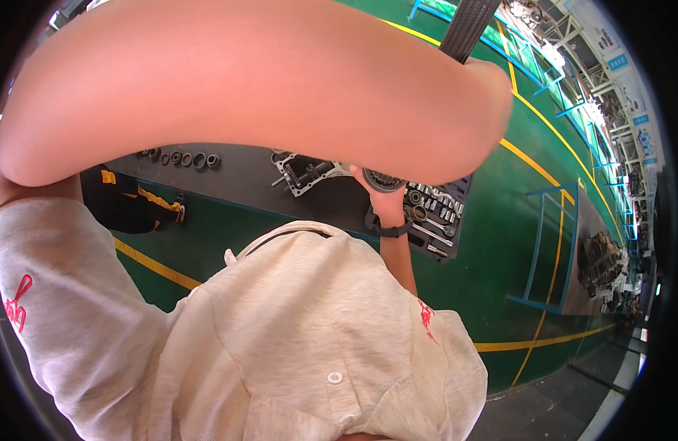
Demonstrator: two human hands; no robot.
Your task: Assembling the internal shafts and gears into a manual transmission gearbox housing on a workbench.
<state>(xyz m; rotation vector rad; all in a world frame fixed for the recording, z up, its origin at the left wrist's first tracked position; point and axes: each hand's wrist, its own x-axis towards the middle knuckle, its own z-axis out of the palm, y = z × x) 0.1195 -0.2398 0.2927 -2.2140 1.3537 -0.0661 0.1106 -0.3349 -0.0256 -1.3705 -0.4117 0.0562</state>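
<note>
My left forearm [251, 88] is raised close to the camera and stretches across the upper part of the view. Its hand end is at the upper right, with the fingers hidden. A dark ribbed strip [469, 29] sticks up behind that end; I cannot tell what it is. Lower down, over the workbench, my right hand [385, 202] is closed around a dark toothed ring [383, 181]. My forearm partly covers this ring. A black band [395, 231] circles my right wrist. Beside this hand lies a metal housing [306, 175], also partly covered.
A socket tool case [445, 220] with sockets and a ratchet sits at the bench's right end. Several metal rings [199, 160] stand in a row on the dark bench [240, 180]. Another person's dark-trousered leg [122, 202] is at left. A second bench [574, 294] carries machine parts.
</note>
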